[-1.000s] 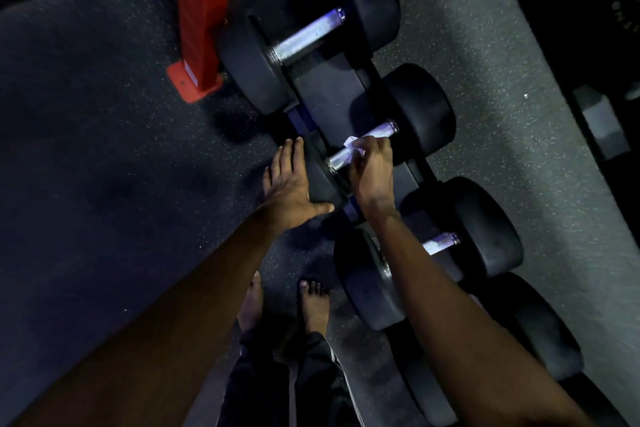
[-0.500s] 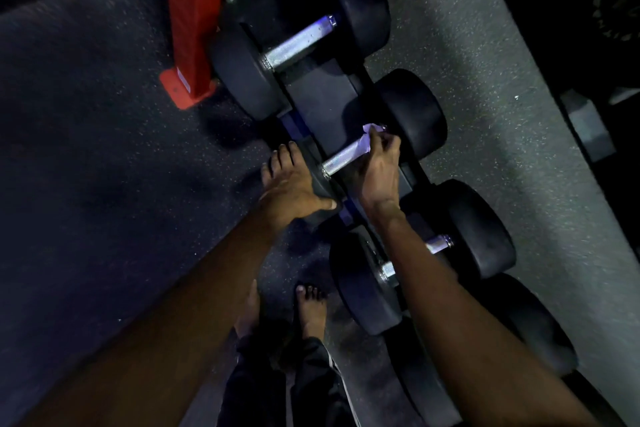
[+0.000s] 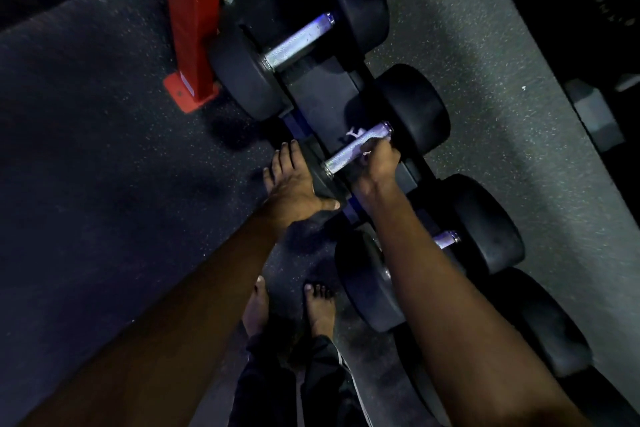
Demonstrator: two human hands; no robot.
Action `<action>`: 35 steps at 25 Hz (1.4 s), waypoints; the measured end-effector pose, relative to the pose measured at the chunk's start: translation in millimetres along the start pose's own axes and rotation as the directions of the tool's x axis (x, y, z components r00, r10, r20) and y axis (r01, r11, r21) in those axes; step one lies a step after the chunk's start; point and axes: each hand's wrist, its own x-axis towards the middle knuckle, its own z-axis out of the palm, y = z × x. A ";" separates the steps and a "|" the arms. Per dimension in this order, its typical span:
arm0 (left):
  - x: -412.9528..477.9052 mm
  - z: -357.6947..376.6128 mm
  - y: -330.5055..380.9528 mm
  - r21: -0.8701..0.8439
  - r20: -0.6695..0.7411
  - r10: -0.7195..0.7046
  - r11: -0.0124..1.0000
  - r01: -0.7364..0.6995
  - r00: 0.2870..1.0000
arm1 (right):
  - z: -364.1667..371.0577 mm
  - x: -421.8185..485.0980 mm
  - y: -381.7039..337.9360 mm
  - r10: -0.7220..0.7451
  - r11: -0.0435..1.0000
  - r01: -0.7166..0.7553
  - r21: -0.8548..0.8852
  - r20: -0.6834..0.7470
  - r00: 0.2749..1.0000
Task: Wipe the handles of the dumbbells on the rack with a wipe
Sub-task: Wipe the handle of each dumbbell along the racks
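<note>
The right hand (image 3: 377,163) has its fingers (image 3: 375,149) clamped round the handle (image 3: 349,149) of the 2nd dumbbell (image 3: 412,107) from the red post (image 3: 192,10) of the rack. It presses the wipe (image 3: 354,132) to the bar, and a white scrap shows on the far side. The left hand (image 3: 294,184) lies on that dumbbell's near head, fingers straight and together, thumb on the rim. 2 bare feet (image 3: 320,308) stand on the floor (image 3: 86,149).
</note>
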 end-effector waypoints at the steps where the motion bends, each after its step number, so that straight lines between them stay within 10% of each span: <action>1: -0.2 0.6 -0.4 -0.009 -0.006 0.002 1.000 -0.002 1.000 | -4.4 6.8 -1.6 0.062 0.998 -0.060 -0.022 0.065 0.996; 5: 0.7 2.4 -2.7 -0.029 -0.034 0.013 0.999 -0.014 0.999 | -14.9 13.0 -9.0 0.146 0.989 -0.124 -0.083 0.370 0.917; 12: -0.9 1.8 -2.6 -0.010 -0.056 0.022 1.000 -0.022 0.998 | -20.2 10.9 0.6 0.213 0.957 -0.113 -0.266 0.386 0.898; 22: -3.2 -3.0 0.8 0.013 -0.029 0.003 1.000 -0.002 1.000 | -31.8 -5.3 22.1 0.119 0.824 -0.008 -0.566 0.160 0.980; 26: -0.1 -9.1 2.8 0.032 0.003 0.001 0.999 -0.001 1.000 | -24.7 -20.7 12.9 -0.172 0.554 0.124 -0.823 0.033 0.985; 35: 47.0 -82.6 -33.0 0.137 -0.558 0.214 0.977 -0.165 0.802 | 83.2 -47.3 -34.1 -0.423 0.429 0.517 -0.741 0.341 0.839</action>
